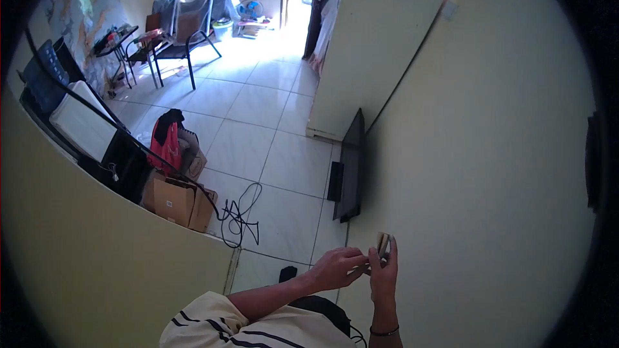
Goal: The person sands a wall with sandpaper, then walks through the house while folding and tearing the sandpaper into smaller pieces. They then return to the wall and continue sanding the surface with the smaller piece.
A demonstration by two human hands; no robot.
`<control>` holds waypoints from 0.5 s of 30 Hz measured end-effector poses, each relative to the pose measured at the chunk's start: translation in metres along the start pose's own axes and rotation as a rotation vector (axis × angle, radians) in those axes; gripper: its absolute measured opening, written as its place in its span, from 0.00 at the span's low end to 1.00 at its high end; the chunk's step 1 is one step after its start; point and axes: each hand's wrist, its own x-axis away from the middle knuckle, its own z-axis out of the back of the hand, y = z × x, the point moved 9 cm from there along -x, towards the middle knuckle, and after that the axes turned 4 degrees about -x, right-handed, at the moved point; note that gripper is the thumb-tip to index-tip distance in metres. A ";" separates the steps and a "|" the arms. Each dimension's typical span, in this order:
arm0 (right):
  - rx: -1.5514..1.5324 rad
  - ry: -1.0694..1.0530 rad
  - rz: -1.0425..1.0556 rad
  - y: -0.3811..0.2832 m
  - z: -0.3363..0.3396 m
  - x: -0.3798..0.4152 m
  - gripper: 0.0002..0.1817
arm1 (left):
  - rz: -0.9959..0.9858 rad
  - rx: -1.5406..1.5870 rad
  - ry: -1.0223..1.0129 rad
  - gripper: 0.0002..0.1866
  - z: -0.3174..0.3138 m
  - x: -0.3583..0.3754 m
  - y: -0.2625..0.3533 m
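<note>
The right hand (383, 278) pinched the tan piece (382, 242), its long axis pointing forward, while the left hand (334, 270), grip unclear, was just beside.

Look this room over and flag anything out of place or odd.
The black cable lies in a loose tangle across the floor tiles, a possible trip hazard. The dark flat screen stands down at floor level by the wall, an unusual spot. I see no spill.
</note>
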 end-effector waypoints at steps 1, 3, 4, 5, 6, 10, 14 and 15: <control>-0.019 0.017 -0.012 0.005 0.004 0.000 0.39 | -0.054 -0.056 -0.002 0.06 -0.002 0.001 0.005; -0.038 0.033 -0.026 0.014 0.007 -0.002 0.38 | -0.084 -0.076 -0.004 0.06 -0.004 0.001 0.011; -0.077 0.044 -0.007 0.019 0.008 -0.003 0.37 | -0.124 -0.103 0.002 0.06 -0.003 0.002 0.015; -0.117 0.056 0.016 0.020 0.010 -0.005 0.37 | -0.128 -0.103 0.004 0.06 -0.002 0.001 0.015; -0.116 0.058 0.023 0.021 0.010 -0.006 0.37 | -0.114 -0.092 -0.002 0.06 -0.002 0.001 0.014; -0.210 0.086 0.056 0.018 0.010 -0.004 0.36 | -0.067 0.002 -0.005 0.08 -0.002 -0.001 0.006; -0.245 0.080 0.083 0.013 0.009 -0.003 0.36 | -0.070 -0.023 -0.038 0.08 0.005 -0.005 0.008; -0.247 0.082 0.090 0.013 0.008 -0.002 0.36 | -0.088 -0.040 -0.028 0.08 0.008 -0.005 0.011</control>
